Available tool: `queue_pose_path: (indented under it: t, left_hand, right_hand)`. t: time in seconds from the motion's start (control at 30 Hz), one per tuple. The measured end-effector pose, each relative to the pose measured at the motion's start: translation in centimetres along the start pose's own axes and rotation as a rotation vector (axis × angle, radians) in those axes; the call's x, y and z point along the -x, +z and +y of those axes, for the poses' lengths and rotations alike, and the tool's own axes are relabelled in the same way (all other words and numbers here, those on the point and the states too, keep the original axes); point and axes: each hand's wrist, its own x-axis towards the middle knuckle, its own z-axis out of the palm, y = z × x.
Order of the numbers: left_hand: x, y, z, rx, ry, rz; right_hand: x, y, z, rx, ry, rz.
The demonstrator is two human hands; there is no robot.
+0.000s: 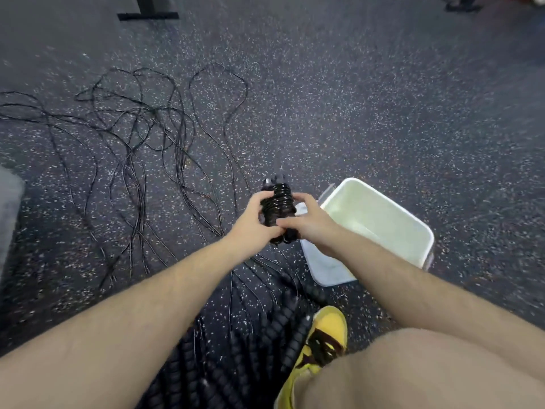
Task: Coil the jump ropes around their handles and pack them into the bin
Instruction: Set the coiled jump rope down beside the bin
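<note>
A black jump rope is wound in tight coils around its handles, forming one bundle (276, 202) held above the floor. My left hand (256, 221) grips the bundle's left side. My right hand (306, 224) grips its right side and lower end. A white plastic bin (424, 231) stands on the floor just right of my hands, tilted in the view, with nothing visible inside. Several more black ropes (141, 134) lie loose and tangled on the floor to the left. Their ribbed black handles (283, 317) lie near my foot.
The floor is dark speckled rubber (354, 98). A black stand base (147, 14) is at the far top left. My yellow shoe (324, 338) and bare knee (427, 370) fill the lower right. A grey object edge (8, 208) shows at the left.
</note>
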Motion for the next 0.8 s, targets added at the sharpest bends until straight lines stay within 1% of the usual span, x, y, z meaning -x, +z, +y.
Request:
queue_pose_path:
  t: [0.13,0.23,0.27,0.37,0.43,0.47,0.53,0.57,0.63,0.67,0.7,0.73,0.8]
  left_hand:
    - [-4.2,3.4,-5.7,0.116,-0.151,0.013]
    - [-6.4,5.4,-8.8,0.130,-0.256,-0.002]
    - [-7.0,5.9,-9.7,0.117,-0.278,-0.014]
    - [-8.3,6.7,-11.7,-0.011,-0.298,-0.056]
    - [-8.7,6.6,-12.6,-0.182,-0.309,-0.046]
    - [-8.6,6.4,-13.1,-0.272,-0.321,-0.027]
    - [-8.0,6.3,-14.1,-0.425,-0.355,0.020]
    - [-7.6,6.2,-14.7,-0.481,-0.387,0.034]
    - [-6.8,6.0,-15.8,-0.523,-0.456,0.051]
    - [-6.4,5.9,-16.2,-0.518,-0.483,0.054]
    - [-6.2,5.9,-16.4,-0.510,-0.505,0.058]
    - [-6.2,5.9,-16.6,-0.507,-0.520,0.058]
    - [-6.4,6.1,-16.7,-0.511,-0.529,0.058]
  right_hand:
    - [-5.3,-0.5,6.0,-0.019,0.133,0.113]
    - [-9.7,-0.3,10.8,0.090,0.179,0.230]
    - [-10.8,0.1,12.0,0.087,0.179,0.252]
    - [-12.2,1.3,13.3,0.109,0.133,0.335]
    - [-12.9,1.5,14.1,0.181,0.115,0.366]
    - [-13.0,1.5,14.4,0.251,0.105,0.363]
    - [-13.0,1.6,15.0,0.543,0.031,0.387]
    - [-12.7,1.7,15.2,0.704,-0.034,0.423]
    - [-11.8,1.8,14.9,0.892,-0.229,0.520]
    - [-11.1,2.0,14.7,0.944,-0.305,0.503]
    - [-10.5,2.1,14.8,0.987,-0.333,0.442]
    - [-10.0,2.6,15.0,1.024,-0.283,0.357]
    - [-9.3,3.5,15.8,1.090,-0.064,0.214]
